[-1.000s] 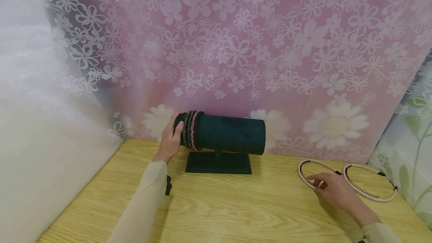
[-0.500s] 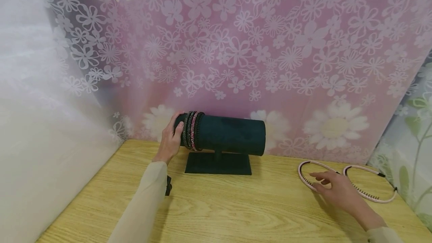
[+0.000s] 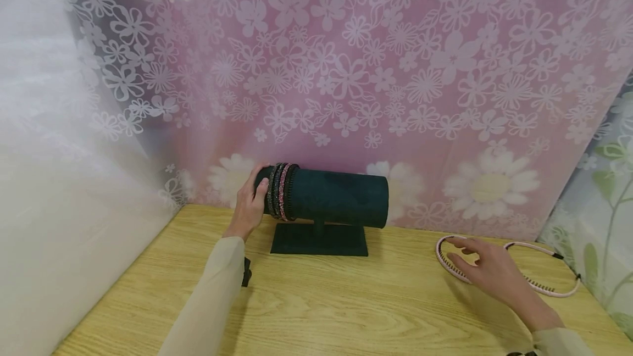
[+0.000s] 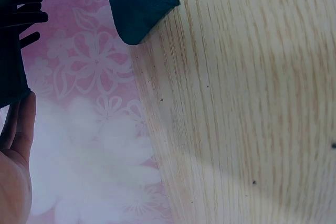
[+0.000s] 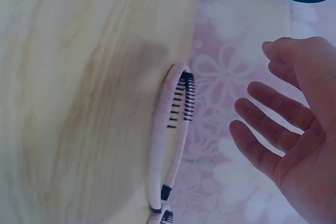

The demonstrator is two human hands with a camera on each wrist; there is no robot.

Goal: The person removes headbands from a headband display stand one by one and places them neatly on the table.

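A dark green velvet headband stand (image 3: 341,198) stands upright on the table, its roll lying level. Several glittery headbands (image 3: 282,191), dark ones and a pink one, circle the roll near its left end. My left hand (image 3: 249,210) grips that end, thumb in front and fingers behind; the left wrist view shows fingers against the roll's edge. At the right, a pale pink headband (image 3: 438,257) with dark comb teeth lies under my right hand (image 3: 494,269). In the right wrist view the fingers are loosely bent, apart from the headband (image 5: 156,156). A second pink headband (image 3: 564,294) lies partly behind the hand.
The wooden tabletop (image 3: 316,306) runs back to a pink floral curtain (image 3: 316,70). A white sheet (image 3: 89,207) borders the left side, and a leafy curtain (image 3: 605,224) borders the right. A small black object (image 3: 246,272) shows beside my left sleeve.
My right hand has lifted its fingers off the nearer pink headband and shifted slightly up and back over it. My left hand and the stand have stayed in place.
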